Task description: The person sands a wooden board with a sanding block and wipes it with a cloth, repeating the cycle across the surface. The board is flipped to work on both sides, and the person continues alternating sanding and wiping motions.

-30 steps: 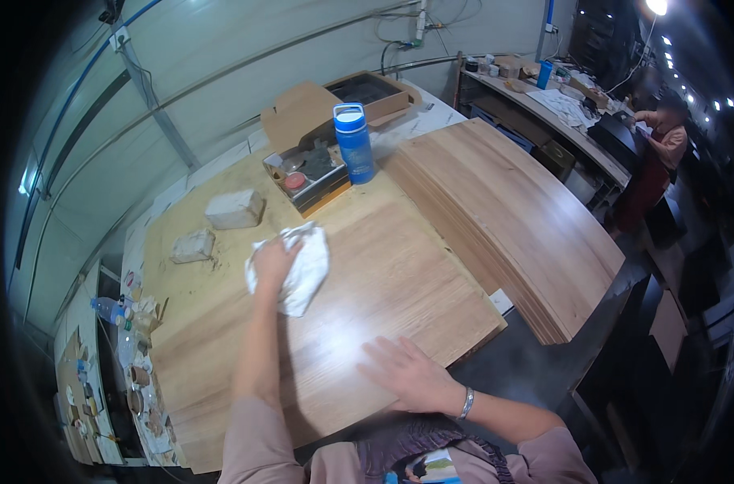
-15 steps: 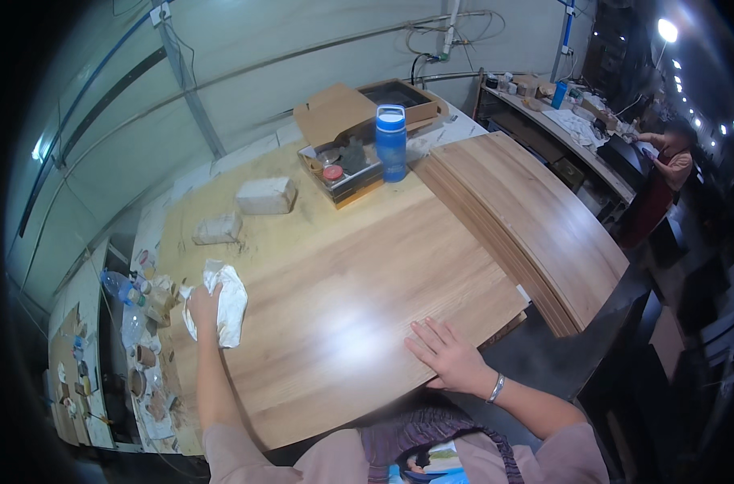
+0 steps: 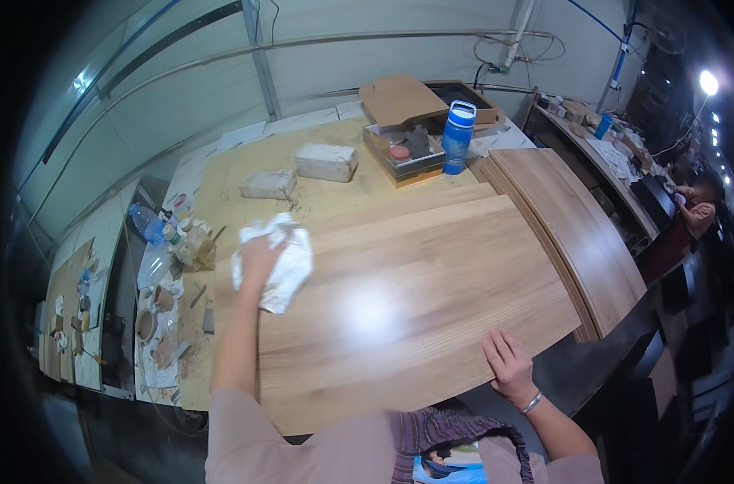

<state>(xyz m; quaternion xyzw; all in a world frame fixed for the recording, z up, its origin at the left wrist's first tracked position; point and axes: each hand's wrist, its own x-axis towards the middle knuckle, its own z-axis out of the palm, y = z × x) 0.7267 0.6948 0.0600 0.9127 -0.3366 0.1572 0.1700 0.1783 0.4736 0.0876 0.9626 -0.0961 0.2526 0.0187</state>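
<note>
A crumpled white cloth (image 3: 290,270) lies bunched under my left hand (image 3: 258,260), pressed against the left part of a light wood-grain panel (image 3: 415,274). The fingers close over the cloth, partly hiding it. At the panel's near right edge, my right hand (image 3: 510,367) grips the board, fingers laid over its top face; its thumb is mostly hidden at the edge. Beneath this board, a strip of another wood-grain panel (image 3: 399,208) shows along the far side.
Two whitish blocks (image 3: 325,162) sit beyond the panel. A blue bottle (image 3: 459,139) stands by an open cardboard box (image 3: 399,101). Stacked panels (image 3: 573,226) lie right. Plastic bottles (image 3: 145,223) and small pots (image 3: 147,324) crowd the left. A person (image 3: 690,214) works at the far-right bench.
The top panel has shifted towards me, baring a strip of the panel beneath. My right hand has its fingers closer together at the edge. The whole view has swung left.
</note>
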